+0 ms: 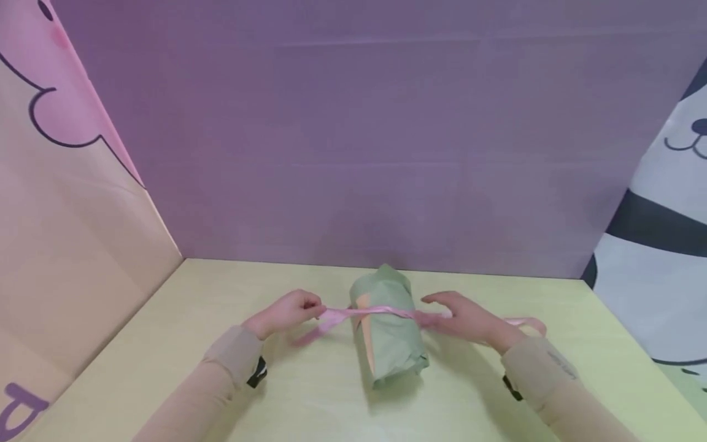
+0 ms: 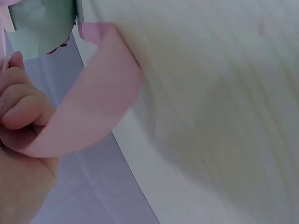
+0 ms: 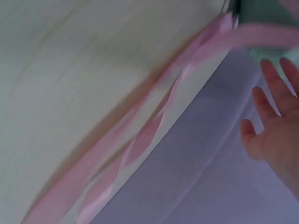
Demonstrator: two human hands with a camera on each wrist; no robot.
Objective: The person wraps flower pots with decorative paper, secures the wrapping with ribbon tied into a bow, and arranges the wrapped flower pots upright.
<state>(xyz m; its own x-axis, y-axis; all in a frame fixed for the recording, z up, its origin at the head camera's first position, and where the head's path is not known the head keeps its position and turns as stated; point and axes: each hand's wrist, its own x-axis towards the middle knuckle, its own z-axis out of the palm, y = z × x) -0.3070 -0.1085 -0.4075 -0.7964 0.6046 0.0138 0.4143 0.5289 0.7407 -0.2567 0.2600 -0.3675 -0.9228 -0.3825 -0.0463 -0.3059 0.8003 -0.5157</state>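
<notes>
A bundle wrapped in green paper (image 1: 394,350), with an orange strip (image 1: 366,337) on its left side, lies on the table between the hands. Pink ribbon (image 1: 381,310) crosses over its middle. To the left of the bundle, my left hand (image 1: 289,312) grips the ribbon in curled fingers; in the left wrist view a wide loop of ribbon (image 2: 103,88) hangs from that hand. My right hand (image 1: 466,318) is at the bundle's right side, its fingers spread in the right wrist view. Two lengths of ribbon (image 3: 140,135) trail over there; whether the hand touches them I cannot tell.
The pale yellow table (image 1: 298,399) ends at a purple backdrop (image 1: 353,141). A printed panel (image 1: 83,245) stands along the left, and another with a panda-like figure (image 1: 663,294) along the right. A ribbon loop (image 1: 530,322) extends behind the right wrist.
</notes>
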